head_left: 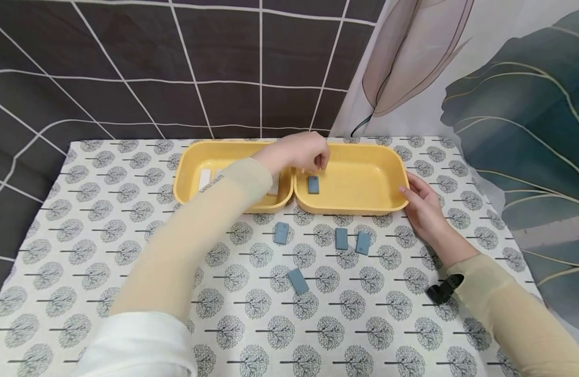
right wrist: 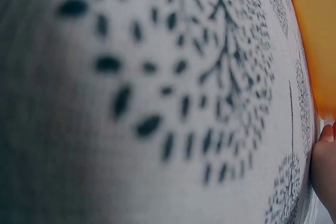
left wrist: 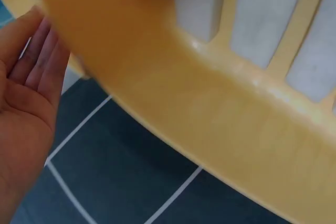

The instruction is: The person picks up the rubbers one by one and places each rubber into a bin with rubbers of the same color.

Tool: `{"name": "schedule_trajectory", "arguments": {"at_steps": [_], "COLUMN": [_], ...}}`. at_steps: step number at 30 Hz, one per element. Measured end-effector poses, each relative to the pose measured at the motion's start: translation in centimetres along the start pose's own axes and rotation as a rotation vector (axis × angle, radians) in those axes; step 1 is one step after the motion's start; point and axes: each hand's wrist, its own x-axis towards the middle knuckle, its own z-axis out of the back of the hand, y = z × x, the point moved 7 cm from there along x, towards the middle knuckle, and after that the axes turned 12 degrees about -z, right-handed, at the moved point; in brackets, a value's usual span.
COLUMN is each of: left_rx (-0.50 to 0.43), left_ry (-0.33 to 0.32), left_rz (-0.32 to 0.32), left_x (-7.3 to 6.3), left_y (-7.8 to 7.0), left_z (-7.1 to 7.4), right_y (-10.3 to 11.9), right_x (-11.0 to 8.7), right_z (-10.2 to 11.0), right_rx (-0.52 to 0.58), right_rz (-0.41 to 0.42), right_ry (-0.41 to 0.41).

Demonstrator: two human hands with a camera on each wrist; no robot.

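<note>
My left hand (head_left: 309, 152) reaches over the wall between two yellow trays, its fingers bent downward. Just below its fingertips a blue-grey rectangular block (head_left: 313, 185) lies in the right tray (head_left: 360, 209). In the left wrist view the left hand (left wrist: 31, 87) has loosely extended fingers beside the tray wall, and no block shows in its grasp. My right hand (head_left: 423, 209) holds the right tray's right end, thumb on the rim and fingers along the outside. Only part of the right hand (right wrist: 324, 166) shows in the right wrist view.
White blocks (left wrist: 268, 14) lie in the left tray (head_left: 183, 180), partly hidden by my left forearm. On the tree-patterned cloth in front are several blue-grey blocks, among them one by the left tray (head_left: 281, 233) and one nearer me (head_left: 298, 281). A dark tiled backdrop (head_left: 223, 57) stands behind.
</note>
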Motion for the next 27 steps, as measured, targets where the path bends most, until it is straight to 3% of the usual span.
{"name": "schedule_trajectory", "arguments": {"at_steps": [5, 6, 14, 20, 27], "left_rx": [-0.059, -0.056, -0.133, -0.203, -0.275], "left_ry": [-0.046, -0.056, -0.146, -0.271, -0.354], "left_rz": [-0.053, -0.053, -0.094, -0.066, -0.003], "left_x": [-1.1, -2.0, -4.8, -6.7, -8.5], "left_y": [-0.8, -1.9, -3.2, -4.2, -5.8], "left_z": [1.3, 2.0, 3.3, 3.2, 1.6], "right_y": [0.0, 0.0, 0.0, 0.0, 0.0], "right_x": [0.0, 0.1, 0.1, 0.3, 0.5], "right_z": [-0.1, -0.1, -0.2, -0.2, -0.3], "right_rx": [0.005, 0.006, 0.012, 0.001, 0.001], "right_rz": [-0.006, -0.007, -0.003, 0.001, -0.003], "right_ry": [-0.005, -0.005, -0.002, -0.004, -0.006]}}
